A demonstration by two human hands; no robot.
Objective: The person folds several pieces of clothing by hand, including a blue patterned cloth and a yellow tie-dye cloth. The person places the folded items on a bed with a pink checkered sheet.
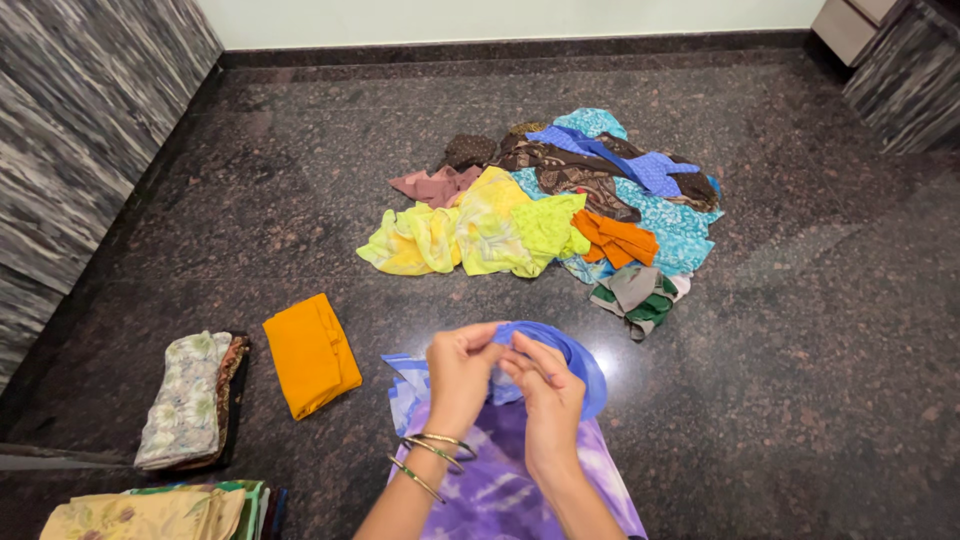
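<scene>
Both of my hands meet low in the middle of the view over a purple and blue tie-dye garment (505, 480) that lies on the dark floor. My left hand (460, 375), with thin bangles on the wrist, pinches the garment's blue upper edge. My right hand (548, 395) grips the same bunched blue fabric right beside it. The blue part curves up and around my right hand's fingers.
A loose pile of mixed clothes (560, 205) lies further out on the granite floor (800, 330). A folded orange cloth (310, 352), a folded floral stack (190, 400) and another folded stack (160, 512) sit at the left. Patterned walls (70, 150) bound the left and the far right.
</scene>
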